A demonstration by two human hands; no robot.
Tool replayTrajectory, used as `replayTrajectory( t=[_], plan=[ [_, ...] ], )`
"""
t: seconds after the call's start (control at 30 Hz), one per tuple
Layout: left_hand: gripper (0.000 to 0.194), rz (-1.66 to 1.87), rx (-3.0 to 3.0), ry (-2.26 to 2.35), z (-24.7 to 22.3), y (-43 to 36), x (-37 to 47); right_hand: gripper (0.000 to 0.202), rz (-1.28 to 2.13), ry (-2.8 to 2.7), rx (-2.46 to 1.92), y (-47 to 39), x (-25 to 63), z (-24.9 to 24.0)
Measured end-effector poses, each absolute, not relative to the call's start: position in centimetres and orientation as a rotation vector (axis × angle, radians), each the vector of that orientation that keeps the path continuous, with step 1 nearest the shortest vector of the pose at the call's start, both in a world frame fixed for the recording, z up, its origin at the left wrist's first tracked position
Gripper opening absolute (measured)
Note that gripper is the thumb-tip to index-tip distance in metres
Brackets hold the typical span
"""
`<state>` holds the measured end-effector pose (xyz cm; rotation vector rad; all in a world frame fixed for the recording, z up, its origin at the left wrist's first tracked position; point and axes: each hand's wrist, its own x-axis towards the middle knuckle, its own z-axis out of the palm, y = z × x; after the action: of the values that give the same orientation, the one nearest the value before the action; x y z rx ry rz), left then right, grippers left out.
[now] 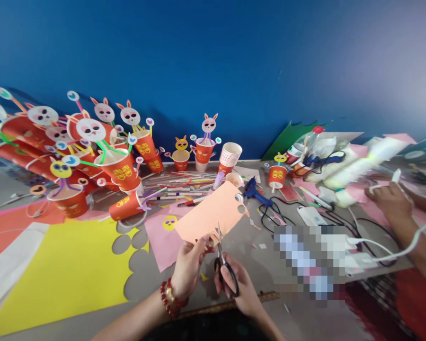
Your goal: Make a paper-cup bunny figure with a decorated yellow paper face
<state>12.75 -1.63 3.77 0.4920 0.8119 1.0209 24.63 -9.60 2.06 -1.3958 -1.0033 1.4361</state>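
A sheet of peach paper [208, 213] with cut-outs along its right side is pinched at its lower edge by my left hand [193, 260], which wears a red bead bracelet [170, 299]. My right hand [239, 284] has its fingers in the black handles of a pair of scissors [220, 251]. The scissor blades point up and lie at the lower edge of the peach paper, just right of my left fingertips. Beneath the sheet on the left is pink paper [163, 237] with a yellow face cut-out [170, 222] on it.
Yellow paper [74, 265] with round holes covers the left side. Red cups [119, 168] with animal faces stand behind it. Pens [177, 189], stacked cups [230, 156], a blue glue gun [257, 192] and cables lie farther back. Another person's hand [390, 201] is at the right.
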Motion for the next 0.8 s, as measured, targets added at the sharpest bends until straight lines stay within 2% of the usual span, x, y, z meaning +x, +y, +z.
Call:
replayTrajectory(
  t=[0.8],
  plan=[
    [0.023,1.009,0.516,0.848,4.05,-1.52,12.65,0.058,1.419,-0.934,-1.390,-9.81,24.28,1.95]
  ],
)
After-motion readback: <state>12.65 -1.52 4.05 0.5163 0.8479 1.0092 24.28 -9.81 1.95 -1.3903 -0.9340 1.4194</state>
